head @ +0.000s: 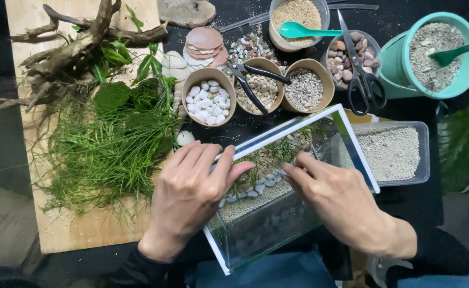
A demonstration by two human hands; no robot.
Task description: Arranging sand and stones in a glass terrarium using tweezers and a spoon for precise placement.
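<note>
Over tank rim (285,130), both hands (186,194) inside

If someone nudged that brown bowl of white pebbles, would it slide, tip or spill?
The bowl of white pebbles is filled nearly to its rim, so it is probably heavy for its size and would slide rather than tip. The pebbles look smooth and round, so a hard push might roll a few out. It looks close to the neighbouring bowl of beige pebbles, which could block it.
</note>
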